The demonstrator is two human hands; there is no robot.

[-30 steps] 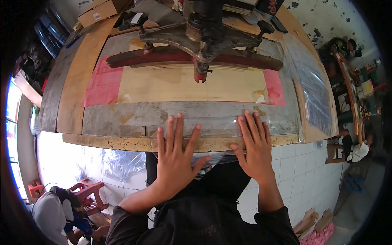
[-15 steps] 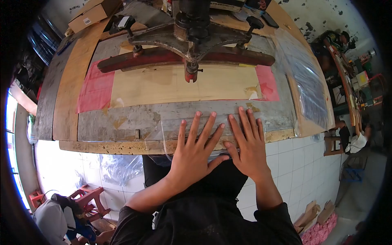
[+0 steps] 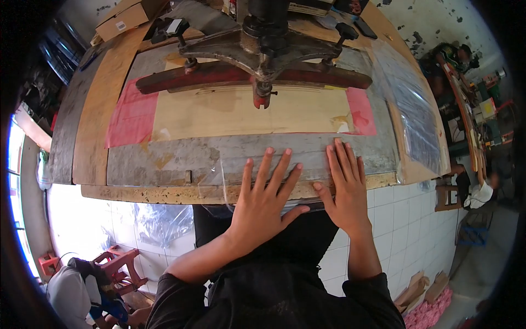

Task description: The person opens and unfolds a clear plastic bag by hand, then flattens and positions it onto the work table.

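My left hand (image 3: 263, 203) lies with spread fingers on a clear plastic sheet (image 3: 216, 178) at the front edge of the grey worktop (image 3: 126, 164). To its right, my right hand (image 3: 346, 192) is also flat with its fingers stretched out, its fingertips on the grey surface. Neither hand grips anything. Beyond them is a pale yellow sheet (image 3: 246, 118) with pink pieces (image 3: 131, 118) at both ends. Over that sheet stands a metal press with a dark red bar (image 3: 213, 75).
A cardboard box (image 3: 123, 22) sits at the back left. Plastic-wrapped sheets (image 3: 419, 126) lie along the right side. One person sits at the lower left (image 3: 71, 290), near a red stool (image 3: 120, 268); another is at the right (image 3: 479, 192).
My left hand has slid to the right along the front edge, and the plastic's left part now shows a raised fold. My right hand has shifted slightly. The view has moved a little.
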